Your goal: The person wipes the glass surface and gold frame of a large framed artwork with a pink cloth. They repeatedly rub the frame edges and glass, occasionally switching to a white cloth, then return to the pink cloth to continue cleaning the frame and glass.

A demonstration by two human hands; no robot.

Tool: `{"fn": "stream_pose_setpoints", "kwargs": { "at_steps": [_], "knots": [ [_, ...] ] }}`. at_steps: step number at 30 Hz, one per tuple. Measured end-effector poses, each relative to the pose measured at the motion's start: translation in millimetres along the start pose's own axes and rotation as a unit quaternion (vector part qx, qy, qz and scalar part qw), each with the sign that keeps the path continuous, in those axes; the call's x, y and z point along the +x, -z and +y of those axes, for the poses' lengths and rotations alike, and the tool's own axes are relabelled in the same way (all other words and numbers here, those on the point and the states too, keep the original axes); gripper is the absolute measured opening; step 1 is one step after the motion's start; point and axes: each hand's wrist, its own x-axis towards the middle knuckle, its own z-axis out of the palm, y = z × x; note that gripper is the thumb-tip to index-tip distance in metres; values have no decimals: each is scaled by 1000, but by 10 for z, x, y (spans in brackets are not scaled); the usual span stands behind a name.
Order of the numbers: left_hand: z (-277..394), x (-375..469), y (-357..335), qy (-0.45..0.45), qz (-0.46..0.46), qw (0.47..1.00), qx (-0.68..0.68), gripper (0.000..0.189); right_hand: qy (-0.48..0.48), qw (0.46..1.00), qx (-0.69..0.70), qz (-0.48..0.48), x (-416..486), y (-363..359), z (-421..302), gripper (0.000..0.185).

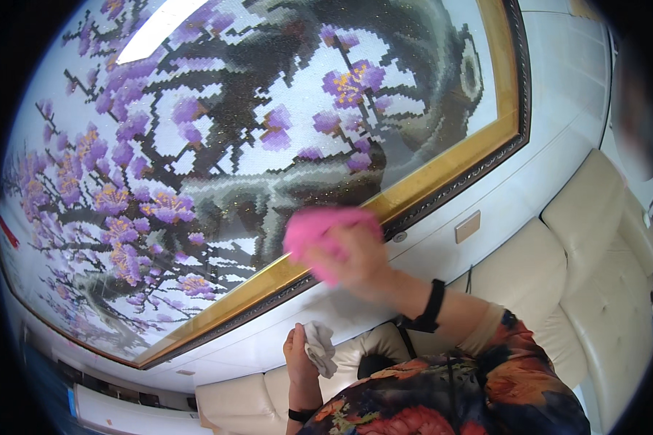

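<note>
My right hand (359,261), blurred by motion, holds a pink cloth (332,234) at the glass and lower gold border of a large framed picture (223,136). The picture shows purple blossoms on dark branches and has a dark carved outer edge. Lower and to the left, my left hand (299,353) is closed around a crumpled white-grey cloth (320,348), held below the frame and apart from it. Both wrists wear black bands. A bright reflection lies on the upper part of the glass.
A cream tufted leather sofa (522,272) runs along the white wall under the picture. A square wall plate (467,227) and a small round fitting (400,237) sit just below the frame. At the lower left stands a long white unit (119,410).
</note>
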Motion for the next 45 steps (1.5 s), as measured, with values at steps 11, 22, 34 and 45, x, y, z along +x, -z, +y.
{"fn": "stream_pose_setpoints", "kwargs": {
  "at_steps": [11,22,34,45],
  "knots": [
    [55,123,2,-10,-13,999,31,44,-94,992,-85,9,347,1214,1141,23],
    [-10,56,-61,42,-48,997,-34,28,2,999,-18,-46,-110,658,691,21],
    [47,-1,41,-45,10,999,9,38,117,972,-202,-24,102,1208,1230,31],
    [-42,-309,145,-35,27,999,-27,28,59,987,-103,-106,-96,699,724,28]
  ]
}}
